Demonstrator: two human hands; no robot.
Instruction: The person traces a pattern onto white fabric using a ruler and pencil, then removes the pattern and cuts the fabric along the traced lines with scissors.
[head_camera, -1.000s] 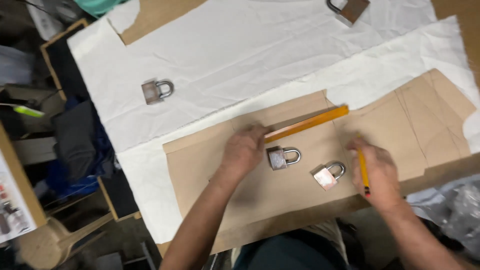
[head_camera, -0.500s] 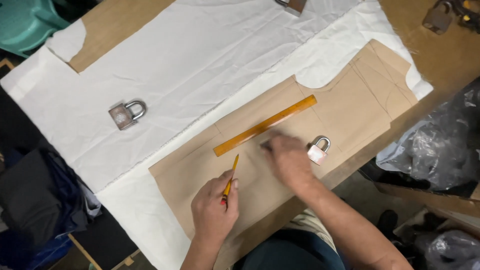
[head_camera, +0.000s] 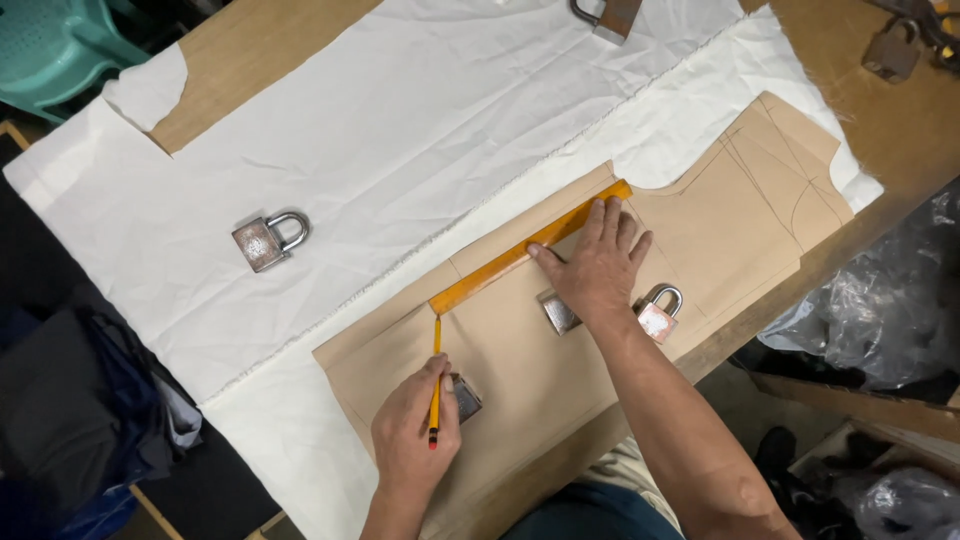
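A brown wooden surface carries a wide sheet of white fabric, and a tan paper pattern piece lies on the fabric's near part. The right hand lies flat with fingers spread, pressing a long orange ruler onto the pattern. The left hand is closed around a yellow pencil, whose tip meets the paper just below the ruler's left end. Judging by this, a line along the ruler is only beginning; curved pencil lines already show on the pattern's far right part. Counted: one ruler, one pencil, six metal padlocks — three on the pattern beside the hands, one on the bare fabric, one at the top edge, one rusty on the wood
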